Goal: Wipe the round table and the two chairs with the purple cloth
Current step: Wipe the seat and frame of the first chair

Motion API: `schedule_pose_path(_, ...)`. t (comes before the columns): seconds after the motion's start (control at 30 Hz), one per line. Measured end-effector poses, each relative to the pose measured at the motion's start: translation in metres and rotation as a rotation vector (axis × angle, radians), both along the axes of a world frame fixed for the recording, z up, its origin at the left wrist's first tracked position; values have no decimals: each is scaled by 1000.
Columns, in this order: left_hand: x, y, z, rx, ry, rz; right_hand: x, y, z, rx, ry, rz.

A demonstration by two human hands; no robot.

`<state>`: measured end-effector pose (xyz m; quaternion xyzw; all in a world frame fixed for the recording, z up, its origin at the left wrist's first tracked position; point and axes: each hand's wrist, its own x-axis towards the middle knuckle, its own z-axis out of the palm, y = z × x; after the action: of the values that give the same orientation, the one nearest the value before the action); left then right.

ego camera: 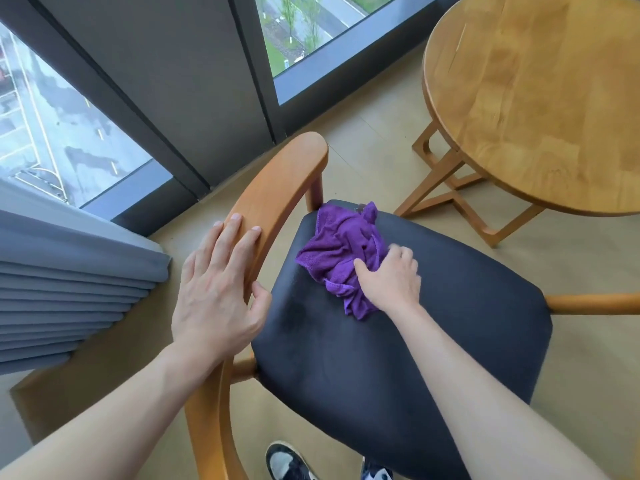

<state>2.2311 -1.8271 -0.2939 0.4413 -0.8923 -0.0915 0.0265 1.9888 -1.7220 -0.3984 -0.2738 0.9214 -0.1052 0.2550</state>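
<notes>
My left hand [221, 289] lies flat along the chair [277, 188] backrest, steadying it. My right hand [389, 278] grips the purple cloth [341, 247] at the seat's far corner; long overlapping strokes should cover it. The round table [540, 98] stands beyond.

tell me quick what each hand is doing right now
Left hand: open, fingers flat on the curved wooden backrest, holding nothing.
Right hand: closed on the crumpled purple cloth, pressing it onto the dark padded chair seat.
</notes>
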Motion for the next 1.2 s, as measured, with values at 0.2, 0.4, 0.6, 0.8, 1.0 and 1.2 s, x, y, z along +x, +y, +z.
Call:
schedule_pose_path(0.2,1,1,-1,-2,3,3,28,14,-11,-34,-539,60)
schedule_pose_path(0.4,-2,2,3,-17,-17,-4,-29,51,-4,109,-469,137)
schedule_pose_path(0.6,-18,19,3,-226,-126,-441,-51,25,37,-176,-419,44)
schedule_pose_path(0.8,-59,64,-39,350,-197,-144,-41,-4,98,-487,-512,92)
schedule_pose_path(1.0,-79,83,-101,425,-183,112,-54,-5,170,-865,-348,116)
schedule_pose_path(1.2,-85,79,-127,280,-114,144,-21,-35,111,-560,-436,362)
